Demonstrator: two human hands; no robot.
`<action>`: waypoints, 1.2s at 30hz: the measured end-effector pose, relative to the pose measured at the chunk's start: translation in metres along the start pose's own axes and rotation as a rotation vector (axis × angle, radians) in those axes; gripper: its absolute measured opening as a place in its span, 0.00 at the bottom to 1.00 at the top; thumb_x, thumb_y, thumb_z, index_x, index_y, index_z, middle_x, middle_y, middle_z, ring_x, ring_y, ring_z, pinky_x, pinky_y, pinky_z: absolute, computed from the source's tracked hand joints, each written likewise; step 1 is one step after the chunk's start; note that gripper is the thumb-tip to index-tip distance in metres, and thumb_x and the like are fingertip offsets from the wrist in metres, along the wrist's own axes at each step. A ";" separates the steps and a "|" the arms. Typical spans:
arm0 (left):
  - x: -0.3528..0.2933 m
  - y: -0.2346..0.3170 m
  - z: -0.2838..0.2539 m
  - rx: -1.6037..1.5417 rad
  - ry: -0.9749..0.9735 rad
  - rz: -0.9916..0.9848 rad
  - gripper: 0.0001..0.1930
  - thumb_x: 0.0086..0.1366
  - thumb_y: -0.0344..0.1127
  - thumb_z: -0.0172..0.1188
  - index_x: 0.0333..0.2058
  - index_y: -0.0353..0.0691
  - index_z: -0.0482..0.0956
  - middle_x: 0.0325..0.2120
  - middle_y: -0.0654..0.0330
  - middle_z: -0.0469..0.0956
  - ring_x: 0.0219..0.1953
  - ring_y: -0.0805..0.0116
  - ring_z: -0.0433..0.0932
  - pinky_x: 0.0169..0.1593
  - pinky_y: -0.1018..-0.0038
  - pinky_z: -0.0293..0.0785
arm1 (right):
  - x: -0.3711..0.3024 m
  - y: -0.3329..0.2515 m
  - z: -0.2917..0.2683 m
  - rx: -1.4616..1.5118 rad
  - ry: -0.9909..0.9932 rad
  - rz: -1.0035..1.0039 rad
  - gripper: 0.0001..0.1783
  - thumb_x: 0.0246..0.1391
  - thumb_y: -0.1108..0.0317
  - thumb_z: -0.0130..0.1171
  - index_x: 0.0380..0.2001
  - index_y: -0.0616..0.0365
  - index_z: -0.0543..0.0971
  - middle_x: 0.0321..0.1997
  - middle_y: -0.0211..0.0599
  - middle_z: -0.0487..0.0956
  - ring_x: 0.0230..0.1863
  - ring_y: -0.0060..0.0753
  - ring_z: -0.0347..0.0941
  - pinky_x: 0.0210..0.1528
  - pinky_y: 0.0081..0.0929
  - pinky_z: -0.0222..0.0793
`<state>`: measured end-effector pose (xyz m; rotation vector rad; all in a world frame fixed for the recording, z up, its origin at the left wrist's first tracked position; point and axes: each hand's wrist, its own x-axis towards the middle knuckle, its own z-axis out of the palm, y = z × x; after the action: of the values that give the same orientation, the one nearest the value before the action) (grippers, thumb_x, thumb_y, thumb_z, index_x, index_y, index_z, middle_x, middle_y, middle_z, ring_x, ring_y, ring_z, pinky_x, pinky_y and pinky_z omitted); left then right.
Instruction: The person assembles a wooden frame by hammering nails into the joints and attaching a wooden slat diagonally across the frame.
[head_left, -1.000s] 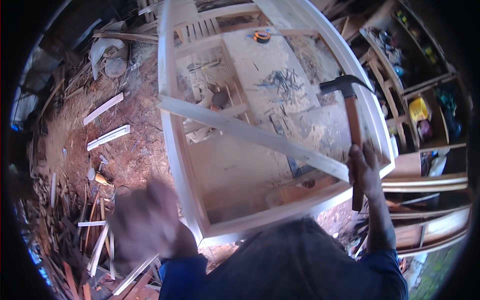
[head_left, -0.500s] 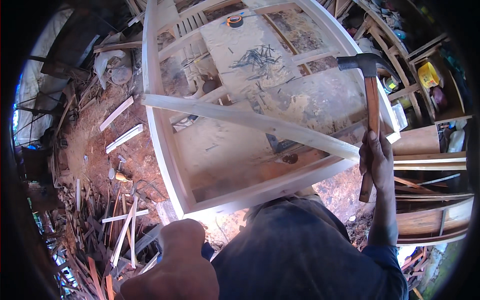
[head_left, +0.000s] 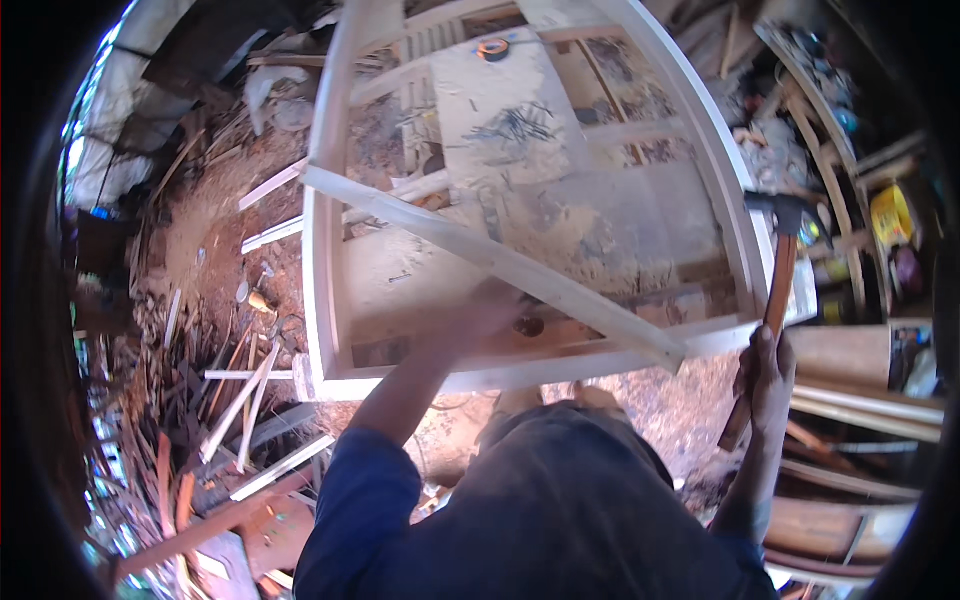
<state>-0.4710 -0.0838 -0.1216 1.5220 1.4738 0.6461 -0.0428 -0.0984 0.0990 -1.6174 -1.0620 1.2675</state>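
Observation:
My right hand (head_left: pixel 769 370) is closed around the wooden handle of a claw hammer (head_left: pixel 783 265), held upright at the right near corner of a pale wooden frame (head_left: pixel 325 280). A wooden batten (head_left: pixel 480 255) lies slantwise across the frame, from its left side to its near right part. My left hand (head_left: pixel 490 305) reaches over the near rail to just below the batten. Motion smears its fingers, so what they hold, if anything, does not show. A pile of nails (head_left: pixel 515 125) rests on the sawdust-covered board inside the frame, with a loose nail (head_left: pixel 400 279) nearer me.
Toward the far end sits an orange and black tape measure (head_left: pixel 493 49). Scrap wood strips (head_left: pixel 240 400) litter the ground at the left. Wooden shelving (head_left: pixel 810 130) with a yellow container (head_left: pixel 891 215) stands at the right, above stacked boards (head_left: pixel 865 405).
My left hand has swung from the lower left, outside the frame, to over its inside by the batten. The hammer has moved slightly down and right in the view, which has itself shifted.

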 end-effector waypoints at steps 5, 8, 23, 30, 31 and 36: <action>0.010 0.147 -0.026 -0.216 -0.158 -0.555 0.17 0.66 0.38 0.60 0.51 0.37 0.79 0.43 0.46 0.82 0.46 0.49 0.81 0.54 0.57 0.77 | 0.009 0.018 -0.027 0.036 0.013 -0.052 0.16 0.72 0.54 0.51 0.33 0.51 0.69 0.16 0.23 0.65 0.11 0.16 0.61 0.12 0.18 0.58; 0.012 0.097 -0.013 -0.306 -0.084 -0.632 0.17 0.64 0.36 0.61 0.51 0.37 0.79 0.44 0.46 0.82 0.43 0.50 0.82 0.53 0.59 0.79 | 0.016 0.025 -0.029 0.025 -0.016 -0.061 0.15 0.73 0.57 0.50 0.31 0.52 0.68 0.15 0.25 0.66 0.11 0.18 0.63 0.12 0.19 0.59; -0.158 0.094 -0.128 -0.519 0.682 0.224 0.14 0.65 0.32 0.58 0.49 0.39 0.72 0.40 0.57 0.79 0.47 0.64 0.77 0.52 0.67 0.75 | 0.008 -0.005 0.051 0.074 -0.026 -0.070 0.14 0.71 0.55 0.50 0.37 0.55 0.70 0.14 0.25 0.64 0.10 0.20 0.62 0.12 0.20 0.60; -0.192 0.088 -0.239 -0.867 0.713 0.404 0.18 0.68 0.25 0.50 0.55 0.41 0.72 0.39 0.63 0.71 0.45 0.73 0.74 0.48 0.73 0.72 | -0.004 -0.043 0.165 0.159 -0.151 -0.012 0.15 0.70 0.53 0.51 0.34 0.52 0.71 0.16 0.23 0.63 0.11 0.19 0.60 0.12 0.21 0.58; -0.209 0.109 -0.255 -0.665 0.616 0.236 0.18 0.69 0.30 0.51 0.56 0.41 0.76 0.39 0.62 0.72 0.43 0.70 0.75 0.46 0.72 0.72 | -0.008 -0.044 0.181 0.155 -0.188 0.010 0.15 0.70 0.53 0.51 0.35 0.52 0.71 0.16 0.23 0.63 0.12 0.19 0.59 0.12 0.21 0.58; -0.215 -0.001 -0.218 0.392 0.326 0.582 0.15 0.64 0.36 0.58 0.48 0.40 0.83 0.41 0.54 0.78 0.41 0.58 0.79 0.46 0.61 0.75 | -0.035 -0.055 0.244 0.099 -0.231 0.057 0.15 0.72 0.56 0.48 0.33 0.52 0.72 0.16 0.23 0.63 0.11 0.19 0.59 0.12 0.21 0.57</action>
<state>-0.6912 -0.2397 0.0240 2.2757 1.4478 1.0249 -0.2944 -0.0909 0.1195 -1.4610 -1.0796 1.5495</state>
